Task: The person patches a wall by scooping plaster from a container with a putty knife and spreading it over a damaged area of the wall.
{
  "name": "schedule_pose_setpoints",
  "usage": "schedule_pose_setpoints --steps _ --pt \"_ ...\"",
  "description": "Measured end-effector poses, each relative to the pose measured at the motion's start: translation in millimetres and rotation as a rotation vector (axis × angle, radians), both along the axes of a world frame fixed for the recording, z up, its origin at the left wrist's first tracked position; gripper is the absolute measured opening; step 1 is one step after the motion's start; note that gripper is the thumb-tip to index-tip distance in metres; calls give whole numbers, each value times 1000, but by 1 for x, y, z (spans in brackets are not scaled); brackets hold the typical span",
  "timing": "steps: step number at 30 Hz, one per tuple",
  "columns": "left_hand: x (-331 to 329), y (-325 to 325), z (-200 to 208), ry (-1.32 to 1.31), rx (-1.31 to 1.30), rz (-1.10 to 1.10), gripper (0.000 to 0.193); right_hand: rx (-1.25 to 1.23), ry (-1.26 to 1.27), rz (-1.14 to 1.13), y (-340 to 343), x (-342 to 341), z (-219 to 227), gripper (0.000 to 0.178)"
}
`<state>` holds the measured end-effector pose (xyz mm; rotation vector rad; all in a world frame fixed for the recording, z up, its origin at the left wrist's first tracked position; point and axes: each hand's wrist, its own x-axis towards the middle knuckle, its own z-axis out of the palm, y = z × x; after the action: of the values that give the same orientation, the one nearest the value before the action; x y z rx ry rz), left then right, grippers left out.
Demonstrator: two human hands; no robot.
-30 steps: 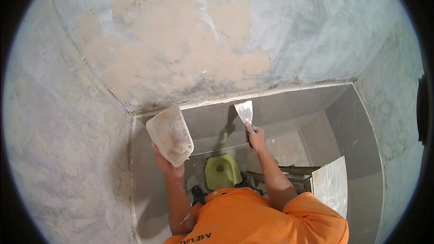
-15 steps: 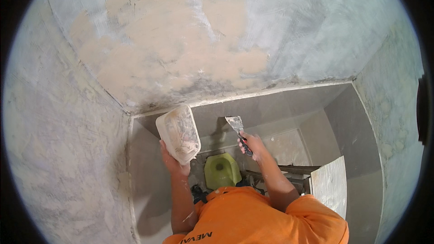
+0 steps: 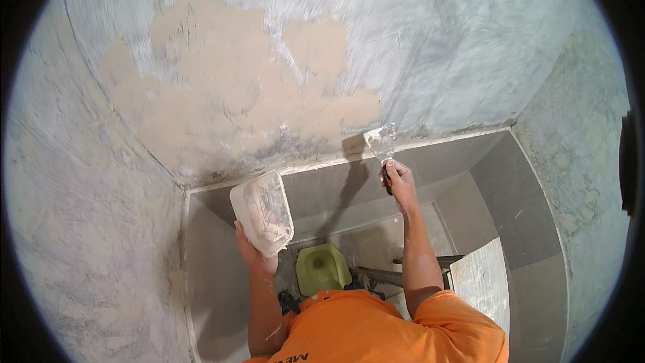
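A white plastic tub (image 3: 263, 213), smeared inside with beige filler, is tilted in the grip of my left hand (image 3: 255, 251), whose fingers wrap its lower left side. My right hand (image 3: 399, 183) is closed around the black and red handle of a putty knife (image 3: 381, 140). The blade carries a dab of pale filler along its left side and reaches up to the lower edge of the wall (image 3: 443, 60). Whether it touches the wall I cannot tell. A patch of beige filler (image 3: 235, 81) covers the wall's left part, with uneven borders.
Grey tiles (image 3: 443, 154) line the wall's lower part beneath a pale ledge. Below my hands sits a green squat toilet (image 3: 322, 270). At my right stands a pale board (image 3: 482, 281) beside dark metal bars. Rough plastered walls close in on both sides.
My right hand has moved up and to the right, taking the putty knife from above the tiles toward the wall's lower edge. The tub remains in my left hand, nearly in place.
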<state>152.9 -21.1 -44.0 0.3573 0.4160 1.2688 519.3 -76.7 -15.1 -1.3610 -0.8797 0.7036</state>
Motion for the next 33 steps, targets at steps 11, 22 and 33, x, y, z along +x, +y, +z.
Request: schedule_pose_setpoints --steps 11,22,33 --pt "1 -1 -3 -25 -10 -10 60 -26 -603 -187 55 49 -21 40" --pt "-6 -6 -12 -10 -13 38 61 -172 -449 -490 12 91 -100 45" --pt "5 -1 7 78 -72 -7 61 -189 -948 -335 62 17 15 48"
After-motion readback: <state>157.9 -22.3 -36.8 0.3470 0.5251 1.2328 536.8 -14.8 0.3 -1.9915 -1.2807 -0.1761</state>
